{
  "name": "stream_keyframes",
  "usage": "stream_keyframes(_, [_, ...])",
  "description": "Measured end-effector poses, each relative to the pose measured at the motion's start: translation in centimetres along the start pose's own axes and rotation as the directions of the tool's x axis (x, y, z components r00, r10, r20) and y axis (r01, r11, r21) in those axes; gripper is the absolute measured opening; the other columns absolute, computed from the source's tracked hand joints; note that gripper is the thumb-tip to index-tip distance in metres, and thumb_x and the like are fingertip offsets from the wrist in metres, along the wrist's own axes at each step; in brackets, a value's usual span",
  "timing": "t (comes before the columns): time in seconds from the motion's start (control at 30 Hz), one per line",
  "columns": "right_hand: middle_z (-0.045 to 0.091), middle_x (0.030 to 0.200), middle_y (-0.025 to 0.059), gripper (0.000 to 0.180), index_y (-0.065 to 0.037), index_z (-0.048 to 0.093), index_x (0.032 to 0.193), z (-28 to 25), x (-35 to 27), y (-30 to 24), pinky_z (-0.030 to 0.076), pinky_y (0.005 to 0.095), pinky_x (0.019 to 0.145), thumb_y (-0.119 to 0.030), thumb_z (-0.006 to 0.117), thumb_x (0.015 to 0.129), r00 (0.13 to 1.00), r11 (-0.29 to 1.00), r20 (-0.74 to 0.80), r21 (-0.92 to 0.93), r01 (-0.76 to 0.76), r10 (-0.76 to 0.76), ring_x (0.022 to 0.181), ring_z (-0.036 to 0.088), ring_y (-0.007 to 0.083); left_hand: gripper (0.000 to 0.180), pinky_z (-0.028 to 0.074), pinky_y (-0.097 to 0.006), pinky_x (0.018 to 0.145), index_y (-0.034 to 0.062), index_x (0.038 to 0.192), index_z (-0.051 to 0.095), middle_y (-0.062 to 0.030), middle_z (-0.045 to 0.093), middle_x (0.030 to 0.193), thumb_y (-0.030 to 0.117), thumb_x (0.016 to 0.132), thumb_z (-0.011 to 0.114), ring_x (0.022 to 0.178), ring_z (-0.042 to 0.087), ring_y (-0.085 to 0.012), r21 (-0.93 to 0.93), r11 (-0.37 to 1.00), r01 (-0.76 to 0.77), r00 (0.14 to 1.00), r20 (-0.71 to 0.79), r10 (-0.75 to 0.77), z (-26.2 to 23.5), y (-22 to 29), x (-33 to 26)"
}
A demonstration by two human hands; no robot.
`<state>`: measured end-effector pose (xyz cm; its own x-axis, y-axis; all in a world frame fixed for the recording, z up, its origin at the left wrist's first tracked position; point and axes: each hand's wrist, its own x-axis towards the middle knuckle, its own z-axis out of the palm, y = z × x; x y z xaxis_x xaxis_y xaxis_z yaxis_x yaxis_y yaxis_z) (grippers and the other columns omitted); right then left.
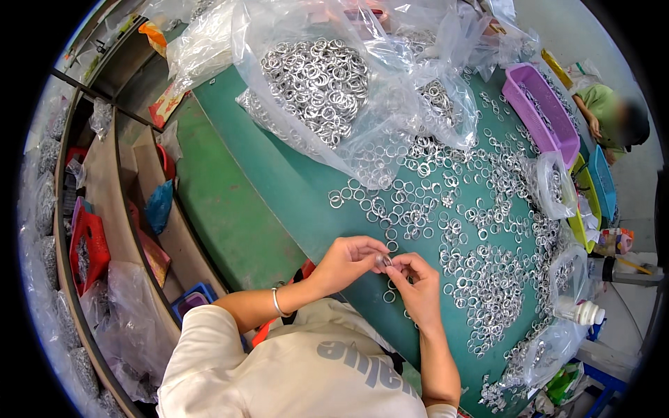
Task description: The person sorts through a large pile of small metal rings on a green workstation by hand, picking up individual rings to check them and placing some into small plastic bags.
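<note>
both hands meet over the near part of a green table. the left hand comes in from the left with its fingers curled, thumb and fingertips pinching a small silver metal ring just above the tabletop. the right hand rises from below and closes its own fingertips on the same ring from the other side, so the two hands touch at the ring. a thin bracelet sits on the left wrist. loose metal rings of the same kind lie scattered over the table beyond and to the right of the hands, thickest just right of the right hand. farther back a large clear plastic bag lies on the table, heaped with more rings and spilling some from its mouth. smaller clear bags with rings lie along the right edge, near a purple tray and a white bottle. another person in green sits at the far right end of the table.
</note>
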<state>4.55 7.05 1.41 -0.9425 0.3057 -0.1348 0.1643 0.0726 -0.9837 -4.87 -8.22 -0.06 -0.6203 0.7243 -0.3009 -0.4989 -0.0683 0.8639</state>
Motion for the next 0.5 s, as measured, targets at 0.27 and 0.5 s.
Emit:
stream_keyframes(0.27, [0.061,0.077,0.0064,0.006,0.002,0.067,0.087,-2.3,2.7,-1.1,0.043,0.0274,0.062,-0.002,0.067,0.082,0.956,0.927,-0.252,-0.373,0.048,-0.151,0.066,0.053,0.0150,0.020,0.053,-0.029,0.071,-0.0005,0.107,0.064,-0.0114,0.067,0.095,0.000,0.087,0.061,0.081,0.067,-0.0198,0.684,0.672,-0.282,0.956,0.142,0.257,1.0,-0.9,-0.6])
stream_keyframes(0.5, [0.062,0.090,0.0117,0.014,-0.003,0.065,0.094,-4.4,5.5,-0.2,0.041,0.0410,0.079,-0.003,0.064,0.080,0.904,0.465,-0.187,-0.885,0.015,-0.384,0.088,0.056,0.0289,0.022,0.050,-0.038,0.076,0.0025,0.101,0.064,-0.0126,0.057,0.103,0.000,0.080,0.064,0.088,0.058,-0.0299,0.813,0.323,-0.484,0.824,0.299,0.481,3.4,-3.4,-0.3])
